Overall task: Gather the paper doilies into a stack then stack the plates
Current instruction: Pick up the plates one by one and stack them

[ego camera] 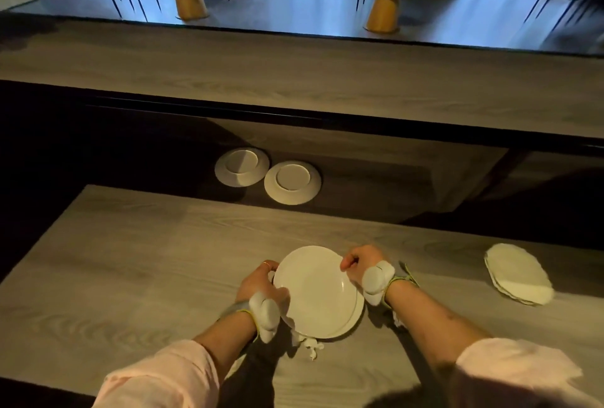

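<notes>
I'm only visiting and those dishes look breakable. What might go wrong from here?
Some risks, judging from this view:
1. Both hands, left hand and right hand, hold the plate only by its rim; it could slip.
2. A paper doily peeks from under that plate and may tear or crumple if dragged.
3. The doily stack lies near the table edge and could be knocked off.

Plate (318, 291) at near-middle of worktop (130, 260), left hand (260, 283) on its left rim, right hand (359, 264) on its right rim. Doily (310, 347) partly under the plate's near edge. Doily stack (518, 273) toward the right edge. Two plates (242, 167) (292, 182) side by side, touching, beyond the far edge, below the raised ledge (294, 74).
</notes>
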`<action>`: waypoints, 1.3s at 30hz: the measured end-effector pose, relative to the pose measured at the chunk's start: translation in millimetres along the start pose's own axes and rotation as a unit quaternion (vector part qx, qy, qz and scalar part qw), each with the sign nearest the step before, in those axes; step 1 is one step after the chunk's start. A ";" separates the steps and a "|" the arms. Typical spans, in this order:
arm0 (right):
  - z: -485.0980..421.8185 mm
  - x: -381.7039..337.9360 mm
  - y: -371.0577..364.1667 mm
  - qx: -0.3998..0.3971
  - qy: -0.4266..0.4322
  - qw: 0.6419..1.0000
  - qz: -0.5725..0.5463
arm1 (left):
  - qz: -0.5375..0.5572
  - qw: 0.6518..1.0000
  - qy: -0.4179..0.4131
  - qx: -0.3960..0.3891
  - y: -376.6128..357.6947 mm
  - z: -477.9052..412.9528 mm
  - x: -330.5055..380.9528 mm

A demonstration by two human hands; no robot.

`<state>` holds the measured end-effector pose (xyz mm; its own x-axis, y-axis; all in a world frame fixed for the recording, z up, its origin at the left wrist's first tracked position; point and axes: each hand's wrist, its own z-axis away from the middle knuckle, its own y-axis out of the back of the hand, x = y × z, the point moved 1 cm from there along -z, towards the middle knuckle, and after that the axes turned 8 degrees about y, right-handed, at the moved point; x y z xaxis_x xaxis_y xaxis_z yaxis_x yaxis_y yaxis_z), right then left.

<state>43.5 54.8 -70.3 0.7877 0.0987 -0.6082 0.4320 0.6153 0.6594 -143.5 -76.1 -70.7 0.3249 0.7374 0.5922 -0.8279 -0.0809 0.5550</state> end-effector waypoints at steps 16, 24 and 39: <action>-6.9 -27.6 4.2 0.049 0.005 0.996 0.077 | -0.237 0.964 -0.119 0.025 24.5 -64.6 26.2; -28.3 -29.3 -5.3 0.091 -0.022 0.996 -0.002 | -0.416 0.891 -0.182 0.006 40.6 -130.7 92.7; -42.1 -47.2 -13.9 0.118 0.007 0.990 -0.080 | -0.416 0.896 -0.152 0.019 57.0 -127.8 68.0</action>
<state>-18.3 74.5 -69.5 0.6950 0.0266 -0.7185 0.6428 0.4246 0.6376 -227.0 55.1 -73.4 0.9370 0.3364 0.0937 -0.2278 0.3853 0.8942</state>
